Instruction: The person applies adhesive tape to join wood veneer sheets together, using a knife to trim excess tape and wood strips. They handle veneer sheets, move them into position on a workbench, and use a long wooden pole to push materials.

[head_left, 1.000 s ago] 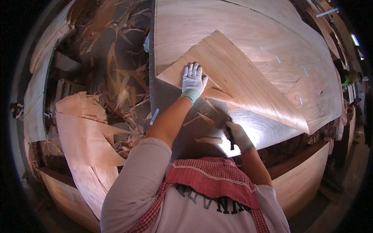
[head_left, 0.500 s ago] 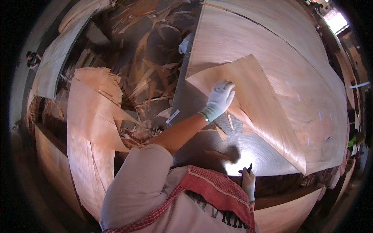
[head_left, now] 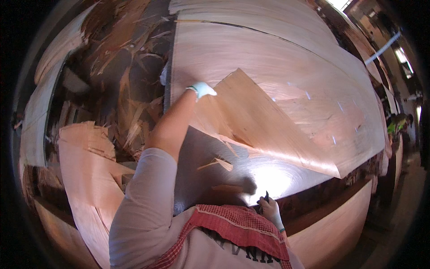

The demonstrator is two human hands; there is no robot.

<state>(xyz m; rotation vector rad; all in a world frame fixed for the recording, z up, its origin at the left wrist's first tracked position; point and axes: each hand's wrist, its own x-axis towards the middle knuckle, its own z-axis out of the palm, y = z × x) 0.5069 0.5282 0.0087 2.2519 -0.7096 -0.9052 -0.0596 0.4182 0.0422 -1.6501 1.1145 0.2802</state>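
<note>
left hand (head_left: 202, 89) gloved, flat on veneer sheet (head_left: 264, 121) | right hand (head_left: 270, 210) closed around small dark tool (head_left: 266, 196)

White gloves, pale long sleeves, red checked scarf

Big veneer sheets (head_left: 277, 54) stacked flat across the top, running off to the right; dark table (head_left: 210, 161) bare in the near part, with a few splinters (head_left: 219, 163) on it; scrap heap (head_left: 121, 89) of torn strips on the left; curled offcuts (head_left: 89, 166) lower left; another sheet (head_left: 331, 233) below the table edge, lower right.
</note>
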